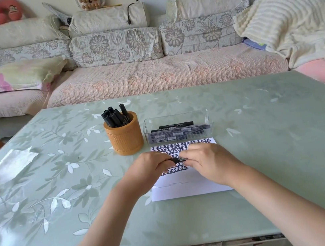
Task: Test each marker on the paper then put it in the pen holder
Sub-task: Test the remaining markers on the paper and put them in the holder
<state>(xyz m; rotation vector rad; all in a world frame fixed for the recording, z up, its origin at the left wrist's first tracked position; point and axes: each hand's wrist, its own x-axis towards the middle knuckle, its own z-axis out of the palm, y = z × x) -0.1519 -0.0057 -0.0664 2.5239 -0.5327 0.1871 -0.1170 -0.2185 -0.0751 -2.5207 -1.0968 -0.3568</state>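
Two bare forearms reach in from the lower edge and meet at mid-frame over the tabletop (266, 149), a pale green surface with a leaf-and-flower pattern under a glossy cover. Left hand (149, 167) and right hand (207, 158) face each other, and a single black marker (178, 159) lies roughly level between them. Fingers (160, 159) of the left hand are curled round the marker's left end; those of the right hand are curled round its right end. Only a short middle stretch of the barrel, bearing a printed label, shows, so it cannot be told whether the cap is on.

Beneath the hands lies the paper (188, 188), a white sheet. Its far part is filled with rows of repeated black strokes, and its near part is blank. The marker is over the written part; whether it touches the sheet cannot be told.

Just beyond the paper's far left corner stands the pen holder (126, 138), an upright orange-brown cylinder. It holds a cluster of black markers (114, 117) standing on end. Beside it, to the right, sits a clear plastic tray (208, 123), in which more black markers lie flat.

A crumpled transparent sheet (13, 164) rests on the tabletop's left side, well apart from the rest. Behind the tabletop runs a floral sofa (150, 76), with a cream blanket (290, 23) heaped at its right end and a pastel pillow (17, 75) at its left.
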